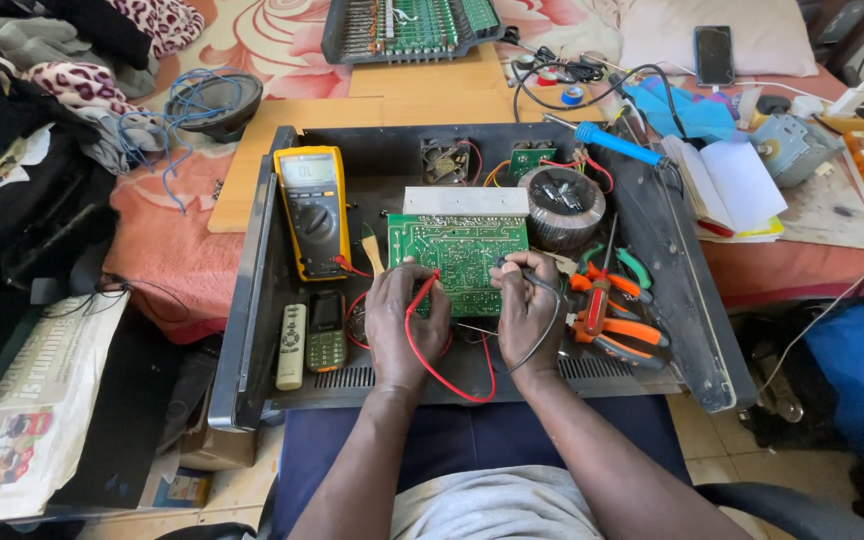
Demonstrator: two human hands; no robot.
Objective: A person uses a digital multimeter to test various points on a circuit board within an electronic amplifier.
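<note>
The green circuit board (459, 258) lies flat in the middle of the open black metal chassis (672, 270), and serves as landmark. The left hand (407, 325), at the board's near-left corner, has its grip closed on the red probe (424, 290), tip on the board. The right hand (527, 310), at the near-right corner, has its grip closed on the black probe (514, 266), tip also on the board. The red lead (442, 375) loops toward the body between the wrists.

Left of the board: a yellow multimeter (312, 210), with a white remote (292, 345) and a dark handset (327, 332) nearer the body. Right of it: a toroidal transformer (562, 205), then orange-handled pliers (617, 335) and a screwdriver (600, 295) just beside the right hand. Behind it: a small fan (445, 160) and a blue soldering iron (617, 143).

Open chassis floor shows only as a narrow strip between the board and the front edge. The raised side walls bound movement to left and right.
</note>
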